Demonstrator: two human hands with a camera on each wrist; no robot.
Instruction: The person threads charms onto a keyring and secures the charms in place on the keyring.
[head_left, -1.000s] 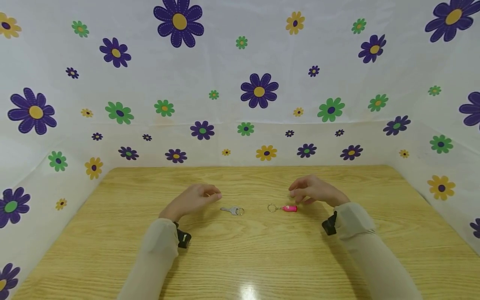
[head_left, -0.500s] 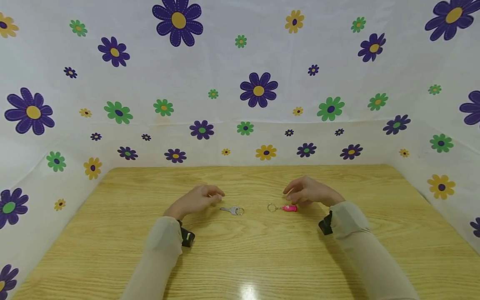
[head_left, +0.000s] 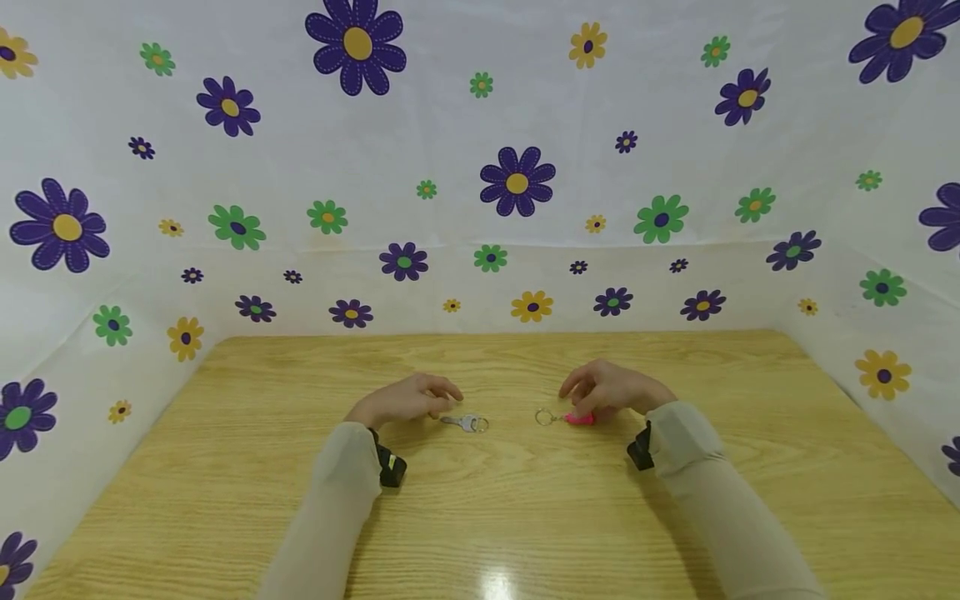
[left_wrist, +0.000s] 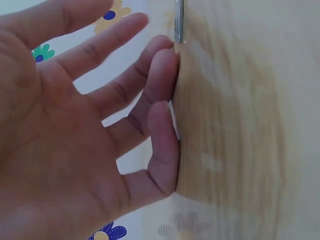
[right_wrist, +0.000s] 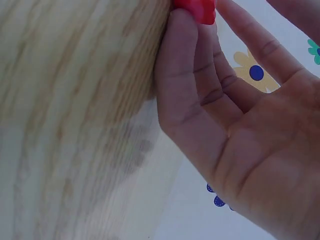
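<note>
A silver key [head_left: 461,421] with a small ring [head_left: 482,425] lies on the wooden table [head_left: 480,500]. My left hand [head_left: 405,400] hovers just behind it, fingers loosely bent and fingertips close to the blade. In the left wrist view, the key's thin metal edge [left_wrist: 179,22] shows above the fingertips, apart from any grip. To the right lies a pink keychain charm [head_left: 580,419] with a chain and split ring [head_left: 543,417]. My right hand [head_left: 615,389] reaches over the charm, partly covering it. The right wrist view shows fingertips beside the charm [right_wrist: 200,9]; no clear pinch is visible.
A white cloth [head_left: 420,117] printed with flowers stands behind the table and along both sides. Black wrist cameras [head_left: 392,467] sit below each hand. Light glares on the table's near edge.
Both hands have moved inward and slightly down. The left has come closer to the key; the right has come onto the pink charm. Key and charm stay in place.
</note>
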